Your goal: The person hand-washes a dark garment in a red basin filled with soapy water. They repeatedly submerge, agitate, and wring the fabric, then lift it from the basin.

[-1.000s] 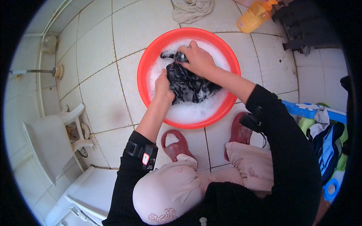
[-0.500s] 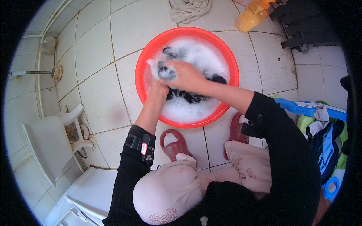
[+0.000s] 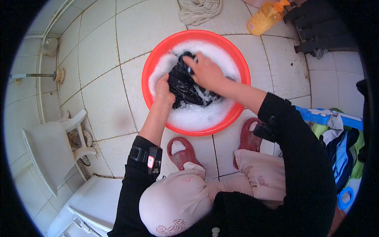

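both hands grip a dark wet garment (image 3: 185,89) in the red basin (image 3: 150,67) of suds on the tiled floor: the left hand (image 3: 165,90) clenched on its near-left side, the right hand (image 3: 207,71) clenched over its far end. it looks mid-scrub, soaked and soapy; rinsing and wringing seem left. a yellow bottle (image 3: 265,19) stands near the floor's far edge.
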The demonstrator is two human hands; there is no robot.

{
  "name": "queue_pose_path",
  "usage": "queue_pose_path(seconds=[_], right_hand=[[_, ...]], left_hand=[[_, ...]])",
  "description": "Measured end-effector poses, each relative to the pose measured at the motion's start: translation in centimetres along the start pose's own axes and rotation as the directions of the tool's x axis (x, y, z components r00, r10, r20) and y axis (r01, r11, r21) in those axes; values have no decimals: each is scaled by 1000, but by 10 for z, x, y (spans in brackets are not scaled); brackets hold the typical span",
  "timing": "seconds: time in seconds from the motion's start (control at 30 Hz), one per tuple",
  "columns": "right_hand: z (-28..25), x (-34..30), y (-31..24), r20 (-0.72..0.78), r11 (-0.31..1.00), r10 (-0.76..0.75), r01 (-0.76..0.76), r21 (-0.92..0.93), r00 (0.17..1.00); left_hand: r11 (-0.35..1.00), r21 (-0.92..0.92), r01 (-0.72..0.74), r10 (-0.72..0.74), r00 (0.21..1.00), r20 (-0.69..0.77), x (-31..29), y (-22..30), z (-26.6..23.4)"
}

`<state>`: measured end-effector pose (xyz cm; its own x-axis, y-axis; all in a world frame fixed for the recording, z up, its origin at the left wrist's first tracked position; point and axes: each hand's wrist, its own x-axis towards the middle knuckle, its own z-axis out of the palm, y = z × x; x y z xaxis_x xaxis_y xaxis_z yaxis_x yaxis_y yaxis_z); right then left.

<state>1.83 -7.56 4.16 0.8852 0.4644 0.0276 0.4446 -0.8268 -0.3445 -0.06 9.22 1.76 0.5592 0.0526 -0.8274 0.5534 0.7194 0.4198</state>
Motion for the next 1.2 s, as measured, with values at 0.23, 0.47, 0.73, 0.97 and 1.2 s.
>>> queue_pose_path(seconds=[0.23,0.47,0.73,0.97,1.2], right_hand=[[20,31,-1,296,988,19,-63,140,955],[-27,4,-37,-12,685,-54,46,727,998],[-37,48,-16,88,818,79,-115,563,993],[-74,29,33,73,563,-491,251,787,868],[-97,24,4,52,704,-378,251,665,924]], left_hand=[[991,57,-123,134,945,-298,21,-3,3],[931,60,-361,318,879,355,10,0,9],[996,89,-14,3,993,116,-27,-18,22],[752,537,-382,45,843,537,-70,31,17],[371,775,-512,-165,785,598,-99,70,48]])
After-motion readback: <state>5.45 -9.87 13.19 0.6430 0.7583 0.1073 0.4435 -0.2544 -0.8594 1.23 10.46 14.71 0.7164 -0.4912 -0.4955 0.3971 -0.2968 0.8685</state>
